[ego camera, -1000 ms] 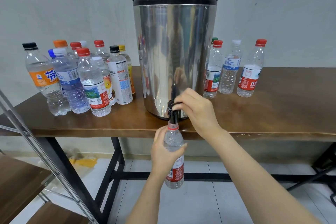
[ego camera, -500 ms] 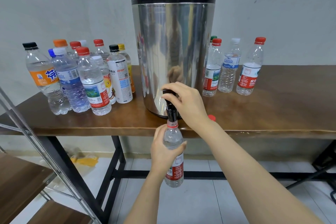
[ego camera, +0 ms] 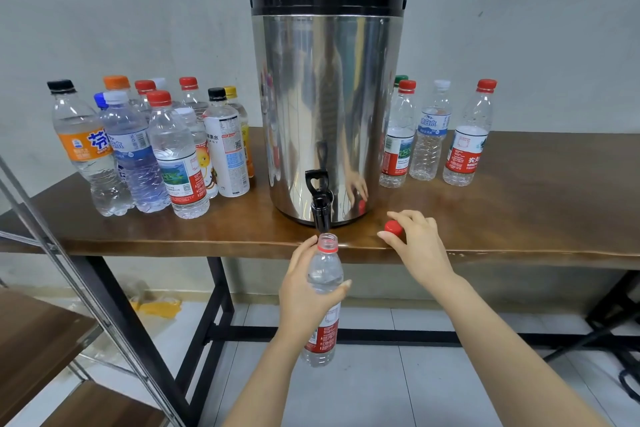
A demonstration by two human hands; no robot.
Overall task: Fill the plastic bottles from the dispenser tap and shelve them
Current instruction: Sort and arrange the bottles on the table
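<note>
Red cap (ego camera: 393, 227) now pinched by fingers of right hand (ego camera: 422, 243), off tap (ego camera: 320, 211); left hand (ego camera: 304, 295) still grips bottle (ego camera: 325, 274).

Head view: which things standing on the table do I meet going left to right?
From the left: black-capped orange-label bottle, blue-label bottle, red-capped green-label bottle, black-capped white-label bottle, steel dispenser, red-capped bottle beside it, white-capped bottle, last red-capped bottle.
</note>
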